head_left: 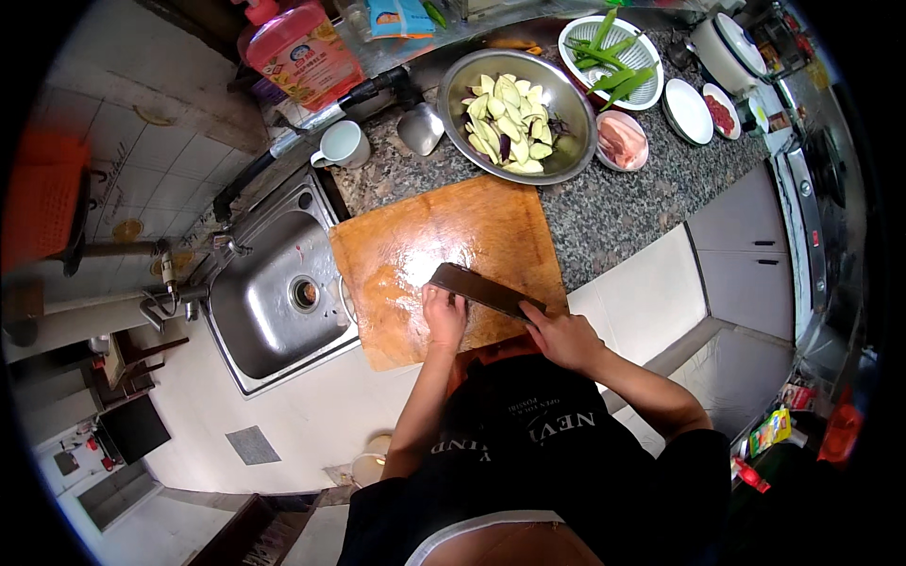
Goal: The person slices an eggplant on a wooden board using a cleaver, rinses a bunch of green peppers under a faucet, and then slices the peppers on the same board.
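A dark-bladed cleaver (pixel 486 290) lies across the wet wooden cutting board (pixel 425 226), close to the board's near edge. My right hand (pixel 566 338) is closed round its handle. At the blade's far-left end, my left hand (pixel 444 316) rests on the board with curled fingers. Whatever those fingers press on, if anything, is hidden by the hand and the blade. Beyond the board stands a steel bowl (pixel 580 151) full of cut eggplant pieces (pixel 510 118).
To the left is a steel sink (pixel 255 302). Along the counter (pixel 651 189) stand a mug (pixel 343 144), a spatula (pixel 421 129), a white basket (pixel 646 94) of green peppers (pixel 604 55), a bowl of raw meat (pixel 621 141), a white bowl (pixel 688 111) and a rice cooker (pixel 727 52).
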`<state>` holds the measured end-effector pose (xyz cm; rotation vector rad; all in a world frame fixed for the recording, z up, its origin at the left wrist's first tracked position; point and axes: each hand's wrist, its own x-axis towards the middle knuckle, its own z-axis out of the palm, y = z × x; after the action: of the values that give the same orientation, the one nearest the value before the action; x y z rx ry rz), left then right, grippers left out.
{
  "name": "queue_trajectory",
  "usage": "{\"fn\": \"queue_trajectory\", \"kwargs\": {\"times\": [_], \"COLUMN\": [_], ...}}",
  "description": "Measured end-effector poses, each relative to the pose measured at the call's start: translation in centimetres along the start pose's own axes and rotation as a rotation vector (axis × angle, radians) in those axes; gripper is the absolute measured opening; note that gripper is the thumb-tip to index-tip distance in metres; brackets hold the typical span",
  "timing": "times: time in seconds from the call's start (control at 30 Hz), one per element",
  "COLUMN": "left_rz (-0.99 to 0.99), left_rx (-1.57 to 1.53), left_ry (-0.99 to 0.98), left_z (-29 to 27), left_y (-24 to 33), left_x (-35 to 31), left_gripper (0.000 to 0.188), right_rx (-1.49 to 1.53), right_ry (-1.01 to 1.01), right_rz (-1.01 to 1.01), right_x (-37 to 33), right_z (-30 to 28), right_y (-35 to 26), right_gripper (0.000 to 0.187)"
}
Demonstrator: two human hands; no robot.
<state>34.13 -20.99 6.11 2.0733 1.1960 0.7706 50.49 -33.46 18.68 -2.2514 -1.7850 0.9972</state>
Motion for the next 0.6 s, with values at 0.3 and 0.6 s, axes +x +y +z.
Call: {"fn": "queue_trajectory", "kwargs": {"times": [0.3,0.6], "left_rz": [0.103,0.062], "left_rx": [0.048,-0.031], "left_ry": [0.098,0.085], "left_z": [1.8,1.7], "left_y": [-1.5,-1.4], "left_x": [-0.8,-0.7], "left_gripper": [0.025,0.023], "right_rx": [-0.002,0.190], "right_ry": [-0.064,0.005], "right_rz": [0.002,-0.082], "right_x": [1.3,6.7], "right_z": [0.0,1.9], "right_y": [0.9,1.8], "right_gripper": [0.044,0.039]}}
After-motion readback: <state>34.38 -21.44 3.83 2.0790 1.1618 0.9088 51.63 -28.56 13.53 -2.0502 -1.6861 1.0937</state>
